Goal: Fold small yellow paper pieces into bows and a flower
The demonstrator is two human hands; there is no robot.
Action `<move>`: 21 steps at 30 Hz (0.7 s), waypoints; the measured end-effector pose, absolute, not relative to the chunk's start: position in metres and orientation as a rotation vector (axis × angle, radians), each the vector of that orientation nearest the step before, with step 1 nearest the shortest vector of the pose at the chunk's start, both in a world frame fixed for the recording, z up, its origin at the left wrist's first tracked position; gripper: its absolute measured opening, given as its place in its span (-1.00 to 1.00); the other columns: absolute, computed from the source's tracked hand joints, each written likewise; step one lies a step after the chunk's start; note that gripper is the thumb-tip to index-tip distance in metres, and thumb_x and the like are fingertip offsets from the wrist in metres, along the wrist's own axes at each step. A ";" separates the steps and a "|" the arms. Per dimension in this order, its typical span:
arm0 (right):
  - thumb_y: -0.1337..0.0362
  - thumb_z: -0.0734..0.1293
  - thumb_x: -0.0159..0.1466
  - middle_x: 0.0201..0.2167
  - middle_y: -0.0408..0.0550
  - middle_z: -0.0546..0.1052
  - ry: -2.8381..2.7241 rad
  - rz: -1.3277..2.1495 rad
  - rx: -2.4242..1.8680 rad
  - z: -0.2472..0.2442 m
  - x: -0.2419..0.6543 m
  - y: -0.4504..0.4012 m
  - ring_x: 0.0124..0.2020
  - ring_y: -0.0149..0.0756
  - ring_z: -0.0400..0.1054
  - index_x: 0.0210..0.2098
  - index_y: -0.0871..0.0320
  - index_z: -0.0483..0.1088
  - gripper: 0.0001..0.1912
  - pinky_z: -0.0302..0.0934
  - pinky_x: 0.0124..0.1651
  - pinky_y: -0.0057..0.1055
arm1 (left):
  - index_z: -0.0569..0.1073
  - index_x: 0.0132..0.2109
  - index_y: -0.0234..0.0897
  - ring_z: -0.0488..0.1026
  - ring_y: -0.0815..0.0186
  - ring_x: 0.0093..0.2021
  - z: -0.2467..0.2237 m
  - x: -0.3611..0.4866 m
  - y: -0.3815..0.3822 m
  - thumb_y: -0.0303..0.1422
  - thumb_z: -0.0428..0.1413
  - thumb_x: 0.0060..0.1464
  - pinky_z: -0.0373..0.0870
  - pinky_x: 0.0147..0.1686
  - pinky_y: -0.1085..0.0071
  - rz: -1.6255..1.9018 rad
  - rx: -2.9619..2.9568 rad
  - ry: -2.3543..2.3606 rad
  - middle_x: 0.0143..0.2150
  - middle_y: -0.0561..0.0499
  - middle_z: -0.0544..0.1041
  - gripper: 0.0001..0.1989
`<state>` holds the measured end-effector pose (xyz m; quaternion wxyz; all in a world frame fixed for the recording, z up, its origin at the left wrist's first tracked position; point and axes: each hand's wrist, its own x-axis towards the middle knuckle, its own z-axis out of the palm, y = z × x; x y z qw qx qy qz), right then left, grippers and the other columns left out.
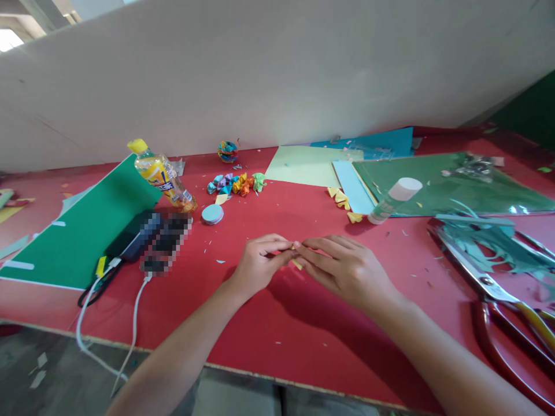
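Observation:
Both my hands meet over the middle of the red table, fingertips pinched around a small piece of yellow paper (297, 264). My left hand (260, 260) grips it from the left between thumb and fingers. From the other side my right hand (342, 266) presses its fingertips on the same piece. Most of the paper is hidden by the fingers. Several folded yellow paper pieces (354, 217) lie beyond my right hand, beside an upright, leaning-looking glue stick (394, 201). Left of them sit a stack of pale blue paper circles (212, 214) and several colourful folded paper pieces (243, 184).
Large scissors (488, 283) and green paper scraps (489, 242) lie at the right. A drink bottle (162, 176), a power bank (136, 236) with white cables (136, 312), and a green board (95, 225) are at the left. Paper sheets (307, 166) lie along the back wall.

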<state>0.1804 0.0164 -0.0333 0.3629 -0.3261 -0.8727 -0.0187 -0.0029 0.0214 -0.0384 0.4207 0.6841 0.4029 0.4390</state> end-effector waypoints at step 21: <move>0.37 0.21 0.23 -0.34 -0.06 0.48 -2.172 0.181 -0.924 -0.033 0.179 0.020 -0.33 -0.32 0.27 -0.35 0.14 0.39 -0.88 0.08 -0.08 -0.24 | 0.53 -0.44 -0.30 0.42 0.40 -0.43 -0.032 -0.006 0.023 -0.31 0.21 -0.11 0.33 -0.46 0.52 1.063 1.691 1.128 -0.44 0.00 0.49 -0.88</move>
